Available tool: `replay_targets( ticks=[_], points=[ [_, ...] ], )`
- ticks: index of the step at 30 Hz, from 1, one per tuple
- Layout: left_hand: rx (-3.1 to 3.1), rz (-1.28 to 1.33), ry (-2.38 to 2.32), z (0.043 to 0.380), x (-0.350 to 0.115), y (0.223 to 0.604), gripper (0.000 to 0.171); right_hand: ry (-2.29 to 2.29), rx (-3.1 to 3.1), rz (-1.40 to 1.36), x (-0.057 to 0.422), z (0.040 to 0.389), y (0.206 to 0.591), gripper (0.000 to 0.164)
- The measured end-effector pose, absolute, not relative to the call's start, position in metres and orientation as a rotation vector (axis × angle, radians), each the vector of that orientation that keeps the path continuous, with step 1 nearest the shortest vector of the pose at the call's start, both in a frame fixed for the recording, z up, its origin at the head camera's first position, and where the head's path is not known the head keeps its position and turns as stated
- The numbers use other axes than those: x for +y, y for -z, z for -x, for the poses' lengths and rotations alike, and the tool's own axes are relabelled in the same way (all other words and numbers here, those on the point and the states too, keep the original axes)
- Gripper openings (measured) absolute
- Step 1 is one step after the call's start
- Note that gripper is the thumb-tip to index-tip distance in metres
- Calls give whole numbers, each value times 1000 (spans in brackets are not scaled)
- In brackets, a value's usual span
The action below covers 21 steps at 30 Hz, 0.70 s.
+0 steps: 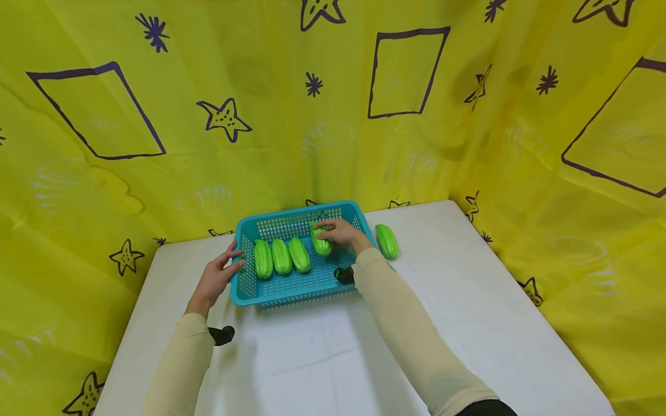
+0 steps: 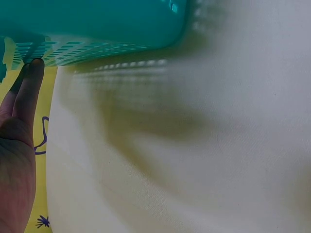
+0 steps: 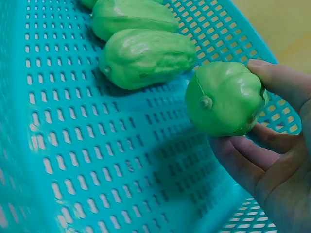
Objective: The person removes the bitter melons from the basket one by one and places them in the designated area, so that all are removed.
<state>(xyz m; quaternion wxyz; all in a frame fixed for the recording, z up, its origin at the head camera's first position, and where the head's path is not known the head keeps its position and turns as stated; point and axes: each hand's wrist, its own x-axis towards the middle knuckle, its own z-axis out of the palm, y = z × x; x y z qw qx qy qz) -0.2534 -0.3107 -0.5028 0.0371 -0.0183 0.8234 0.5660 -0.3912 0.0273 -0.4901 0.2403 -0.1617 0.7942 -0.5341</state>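
Observation:
My right hand (image 1: 340, 231) pinches a green ribbed gourd (image 3: 221, 99) between thumb and fingers, inside the blue plastic basket (image 1: 302, 296). In the right wrist view the gourd's stubby end faces the camera, and it appears held above the basket floor. Left of it, a row of three similar gourds, among them a middle gourd (image 1: 282, 256), lies on the basket floor. My left hand (image 1: 213, 280) holds the basket's left side, its thumb and a finger over the rim. In the left wrist view its straight fingers (image 2: 30, 90) touch the outside wall.
Another green gourd (image 1: 387, 241) lies on the white table (image 1: 312, 370) just right of the basket. Behind the table and along its sides hangs a yellow curtain (image 1: 276, 156) with dark drawn stars and frames. The basket's back edge stands close to the curtain.

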Motion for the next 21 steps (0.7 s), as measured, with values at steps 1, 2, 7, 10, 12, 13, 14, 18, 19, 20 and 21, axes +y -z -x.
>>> replay_targets(
  ticks=[1, 2, 7, 10, 12, 13, 14, 18, 19, 20, 21],
  points=[
    [2527, 55, -1738, 254, -310, 502, 58, 1451, 2194, 463, 29, 392, 487, 37],
    [2528, 55, -1737, 254, -310, 502, 57, 1446, 2206, 483, 30, 392, 485, 37],
    [2525, 59, -1730, 255, -309, 499, 58, 1464, 2204, 514, 37, 394, 471, 37],
    [2512, 64, -1733, 253, -306, 494, 56, 1473, 2214, 515, 40, 394, 464, 37],
    [2493, 71, -1746, 252, -304, 489, 54, 1483, 2237, 518, 42, 394, 459, 38],
    [2485, 75, -1752, 251, -303, 487, 53, 1486, 2251, 515, 43, 394, 457, 38],
    [2476, 78, -1758, 249, -302, 484, 53, 1492, 2265, 512, 44, 394, 455, 38],
    [2463, 84, -1764, 247, -300, 483, 52, 1495, 2327, 506, 47, 395, 447, 38],
    [2468, 85, -1756, 248, -301, 484, 53, 1487, 2350, 512, 48, 395, 445, 38],
    [2475, 84, -1748, 248, -302, 487, 54, 1486, 2371, 518, 49, 395, 443, 39],
    [2484, 80, -1742, 249, -303, 489, 55, 1487, 2387, 522, 50, 396, 442, 39]
  ],
)
